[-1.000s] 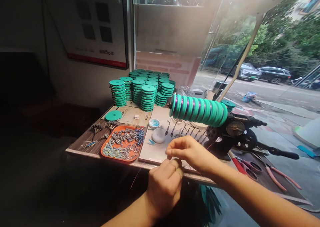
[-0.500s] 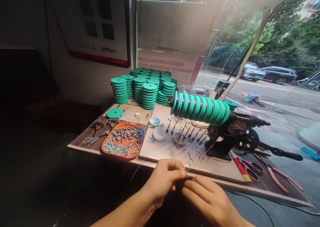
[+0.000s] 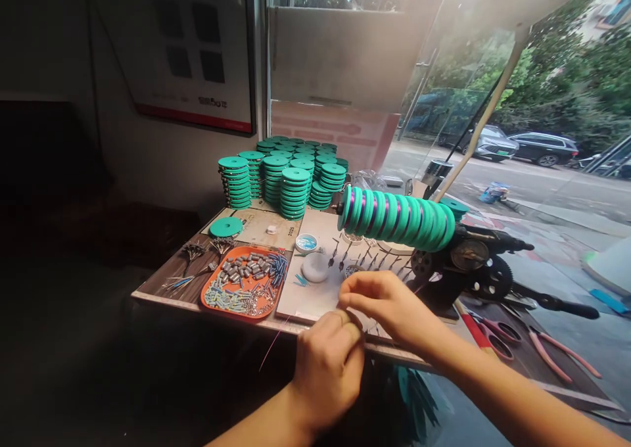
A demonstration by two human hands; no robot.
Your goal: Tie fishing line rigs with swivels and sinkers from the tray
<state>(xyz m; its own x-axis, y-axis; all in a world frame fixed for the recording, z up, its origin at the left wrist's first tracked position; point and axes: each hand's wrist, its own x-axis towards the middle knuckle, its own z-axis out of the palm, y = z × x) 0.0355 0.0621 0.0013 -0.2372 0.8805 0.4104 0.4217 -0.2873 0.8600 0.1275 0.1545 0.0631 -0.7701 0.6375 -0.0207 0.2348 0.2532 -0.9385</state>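
Observation:
My left hand [image 3: 328, 361] is closed, knuckles up, just off the front edge of the table. Whatever it pinches is hidden behind its fingers. Just above and to its right is my right hand [image 3: 377, 299], bent at the wrist, with thumb and fingertips drawn together near the left knuckles. Anything between those fingertips is too small to make out. A thin purple line [image 3: 270, 350] hangs over the table edge left of my hands. Beyond them, small dark fishing-rig pieces [image 3: 341, 256] stand on the pale board [image 3: 290, 305], partly hidden by my right hand.
An orange tray [image 3: 204, 296] holds sinkers and small tubes. Green foam spools [image 3: 296, 194] are stacked behind. More spools [image 3: 394, 217] sit on a hand-cranked winder [image 3: 468, 256]. A white round lump [image 3: 315, 267], scissors [image 3: 497, 342] and pink-handled pliers [image 3: 552, 355] lie around.
My right hand has risen from below right of the left hand to above it, coming over the board. My left hand has turned knuckles up and lowered slightly.

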